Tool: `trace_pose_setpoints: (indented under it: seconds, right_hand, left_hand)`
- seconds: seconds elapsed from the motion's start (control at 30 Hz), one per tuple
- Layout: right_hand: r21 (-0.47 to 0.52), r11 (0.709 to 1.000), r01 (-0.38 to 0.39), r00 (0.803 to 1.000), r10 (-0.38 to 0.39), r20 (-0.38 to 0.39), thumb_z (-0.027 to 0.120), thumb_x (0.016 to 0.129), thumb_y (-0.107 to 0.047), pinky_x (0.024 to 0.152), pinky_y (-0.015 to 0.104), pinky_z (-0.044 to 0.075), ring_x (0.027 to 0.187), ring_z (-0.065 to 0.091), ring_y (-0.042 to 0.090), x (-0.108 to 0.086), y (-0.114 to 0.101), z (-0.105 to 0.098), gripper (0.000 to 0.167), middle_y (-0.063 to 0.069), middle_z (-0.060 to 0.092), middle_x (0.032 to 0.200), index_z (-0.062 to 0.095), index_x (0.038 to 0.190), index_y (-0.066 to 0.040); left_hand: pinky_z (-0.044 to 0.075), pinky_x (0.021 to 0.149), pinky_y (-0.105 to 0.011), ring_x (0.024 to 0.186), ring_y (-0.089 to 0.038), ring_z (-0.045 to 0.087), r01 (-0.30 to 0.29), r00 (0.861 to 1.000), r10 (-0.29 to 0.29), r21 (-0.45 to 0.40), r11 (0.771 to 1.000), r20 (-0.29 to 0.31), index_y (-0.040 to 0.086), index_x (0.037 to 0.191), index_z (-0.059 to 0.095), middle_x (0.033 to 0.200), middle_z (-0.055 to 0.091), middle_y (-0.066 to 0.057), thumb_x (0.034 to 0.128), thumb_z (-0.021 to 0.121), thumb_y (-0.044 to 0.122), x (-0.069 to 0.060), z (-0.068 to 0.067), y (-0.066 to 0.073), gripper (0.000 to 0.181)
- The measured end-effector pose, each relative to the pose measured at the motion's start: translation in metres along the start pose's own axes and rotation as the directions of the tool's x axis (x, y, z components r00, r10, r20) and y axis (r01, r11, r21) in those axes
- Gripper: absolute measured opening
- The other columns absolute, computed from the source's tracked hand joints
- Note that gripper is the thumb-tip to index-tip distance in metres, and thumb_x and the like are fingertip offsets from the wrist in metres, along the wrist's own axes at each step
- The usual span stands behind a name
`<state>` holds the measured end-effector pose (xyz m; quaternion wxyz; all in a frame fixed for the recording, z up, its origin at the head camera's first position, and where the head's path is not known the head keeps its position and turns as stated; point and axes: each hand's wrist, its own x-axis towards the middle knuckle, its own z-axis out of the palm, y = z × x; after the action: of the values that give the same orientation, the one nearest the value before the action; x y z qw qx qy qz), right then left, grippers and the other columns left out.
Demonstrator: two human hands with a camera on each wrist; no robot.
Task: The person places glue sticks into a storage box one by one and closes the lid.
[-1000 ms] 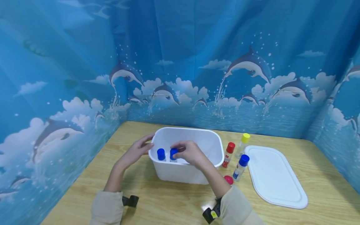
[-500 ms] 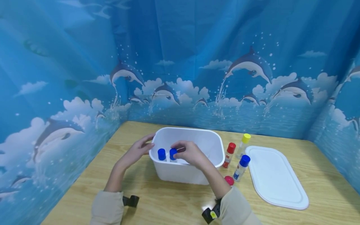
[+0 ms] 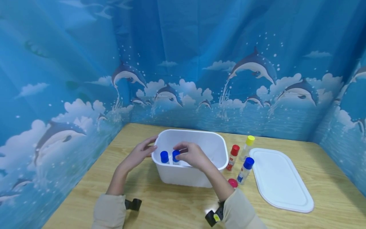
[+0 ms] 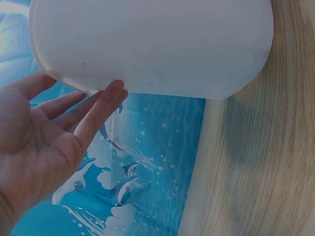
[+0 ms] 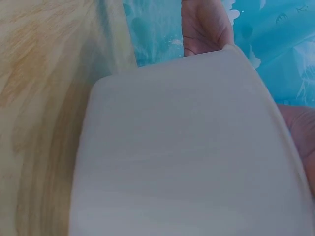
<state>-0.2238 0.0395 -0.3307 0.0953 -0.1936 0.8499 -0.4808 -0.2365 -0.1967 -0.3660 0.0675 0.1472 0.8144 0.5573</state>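
I have the left hand [image 3: 140, 152] at the left end of the tub [image 3: 184, 176], a little below the centre of the head view, its thumb lapped over the rim and its fingers against the outer wall, so I read it as holding the edge. My left wrist feed shows those fingers fairly straight, touching the white plastic.

The right hand [image 3: 193, 156] reaches over the near rim, and I have thumb and finger pinching the cap of the held bottle [image 3: 175, 156], which looks upright inside the tub near its front wall. Just to the left in the frame is the second blue bottle [image 3: 164, 157], also inside, apart from the hands. Only the tops of both show to me; the front wall hides the rest.

Right of the tub, on the wooden counter [image 3: 160, 208], I see the red bottle [image 3: 233, 157], the yellow bottle [image 3: 247, 148] and the outer blue bottle [image 3: 244, 170] standing near one another. A red cap [image 3: 233, 183] shows just below them, partly behind my right forearm. The white lid [image 3: 281, 178] lies flat at the lower right. A dolphin-printed backdrop [image 3: 183, 63] hangs behind everything.
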Motion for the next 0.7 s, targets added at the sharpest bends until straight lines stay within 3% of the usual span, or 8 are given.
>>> trace_pose_setpoints:
  seconds: [0.27, 0.5, 0.7]
  right_hand:
    - [0.018, 0.998, 0.052, 0.995, -0.05, -0.083, 0.064, 0.086, -0.008, 0.081, 0.032, 0.051, 0.1, 0.059, 0.022, -0.015, -0.016, -0.015, 0.026, 0.009, 0.063, 0.108, 0.063, 0.111, -0.004]
    - [0.059, 0.992, 0.108, 0.984, -0.099, -0.15, 0.064, 0.086, -0.009, 0.083, 0.033, 0.05, 0.102, 0.059, 0.022, -0.05, -0.034, -0.043, 0.027, 0.006, 0.062, 0.11, 0.063, 0.113, -0.006]
    - [0.082, 0.99, 0.114, 0.982, -0.099, -0.16, 0.063, 0.088, -0.013, 0.083, 0.032, 0.05, 0.104, 0.058, 0.024, -0.086, -0.028, -0.07, 0.028, 0.01, 0.06, 0.114, 0.061, 0.115, -0.004]
  left_hand:
    - [0.043, 0.092, -0.044, 0.123, -0.036, 0.038, -0.015, 1.0, 0.015, -0.002, 1.0, 0.006, 0.008, 0.143, 0.03, 0.144, 0.029, -0.018, 0.0963, 0.047, 0.034, 0.0, -0.001, -0.001, 0.057]
    - [0.044, 0.092, -0.043, 0.123, -0.035, 0.039, -0.011, 1.0, 0.011, 0.002, 1.0, 0.001, 0.008, 0.143, 0.03, 0.144, 0.029, -0.017, 0.0959, 0.048, 0.035, 0.001, 0.0, -0.003, 0.057]
    - [0.043, 0.092, -0.044, 0.124, -0.036, 0.037, -0.01, 1.0, 0.01, -0.006, 1.0, 0.003, 0.008, 0.144, 0.03, 0.145, 0.028, -0.017, 0.0963, 0.048, 0.034, 0.0, 0.0, -0.002, 0.057]
